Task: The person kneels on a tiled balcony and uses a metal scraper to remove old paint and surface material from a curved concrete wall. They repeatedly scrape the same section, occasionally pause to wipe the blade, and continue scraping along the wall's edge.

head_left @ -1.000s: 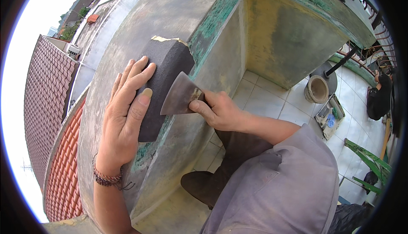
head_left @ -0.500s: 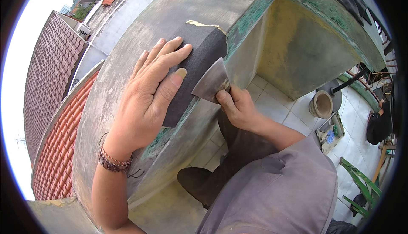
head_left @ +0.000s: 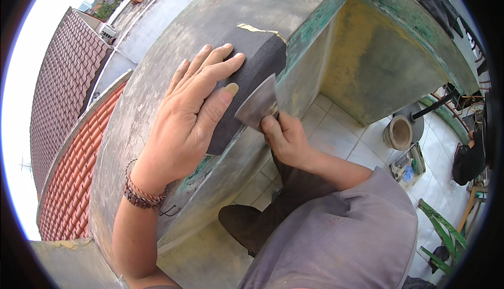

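A dark grey sheet (head_left: 252, 74) lies folded over the inner edge of a wide concrete parapet (head_left: 173, 63). My left hand (head_left: 191, 110) lies flat on the sheet, fingers spread, pressing it to the parapet top. My right hand (head_left: 283, 139) grips a metal scraper (head_left: 258, 105) by its handle, and the broad blade rests against the sheet's lower right part, right next to my left thumb. A strip of pale tape (head_left: 260, 29) shows at the sheet's far edge.
Beyond the parapet are red tiled roofs (head_left: 68, 147) far below. On the white tiled floor (head_left: 341, 137) to the right stand a round pot (head_left: 399, 131), a long-handled tool, a green frame (head_left: 443, 236) and a dark bundle (head_left: 470, 158). My dark shoe (head_left: 239, 223) stands at the wall's foot.
The view has shifted, so sheet and hands sit further right and higher. My left hand stays flat on the sheet. The scraper has slid along the sheet's edge.
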`<state>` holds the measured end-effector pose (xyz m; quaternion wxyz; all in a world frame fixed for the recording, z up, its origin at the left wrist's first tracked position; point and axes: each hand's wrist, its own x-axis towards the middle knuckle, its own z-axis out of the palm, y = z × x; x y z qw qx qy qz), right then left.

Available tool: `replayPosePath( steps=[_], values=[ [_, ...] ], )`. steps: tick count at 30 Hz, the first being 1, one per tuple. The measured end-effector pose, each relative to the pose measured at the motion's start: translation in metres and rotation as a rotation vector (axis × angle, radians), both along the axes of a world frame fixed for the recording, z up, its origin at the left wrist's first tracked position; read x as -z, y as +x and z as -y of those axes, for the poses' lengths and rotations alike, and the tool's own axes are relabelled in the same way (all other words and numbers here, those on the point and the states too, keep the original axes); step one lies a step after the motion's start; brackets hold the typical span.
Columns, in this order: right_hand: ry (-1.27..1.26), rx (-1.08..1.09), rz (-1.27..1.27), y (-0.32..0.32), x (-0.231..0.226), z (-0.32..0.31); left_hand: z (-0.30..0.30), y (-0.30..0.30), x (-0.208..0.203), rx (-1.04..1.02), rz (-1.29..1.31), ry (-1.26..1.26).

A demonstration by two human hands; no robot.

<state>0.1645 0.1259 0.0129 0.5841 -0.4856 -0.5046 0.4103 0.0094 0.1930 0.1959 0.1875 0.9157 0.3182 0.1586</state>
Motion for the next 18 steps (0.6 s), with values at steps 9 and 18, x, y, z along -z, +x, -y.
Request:
replayPosePath(
  steps=[9,18],
  values=[
    [0.069,-0.062,0.187,0.001,-0.012,0.009,0.002,0.001,0.001,-0.014,0.024,0.009],
    [-0.177,-0.075,0.155,0.023,-0.028,0.008,0.005,0.001,0.001,-0.041,0.014,0.009]
  ],
)
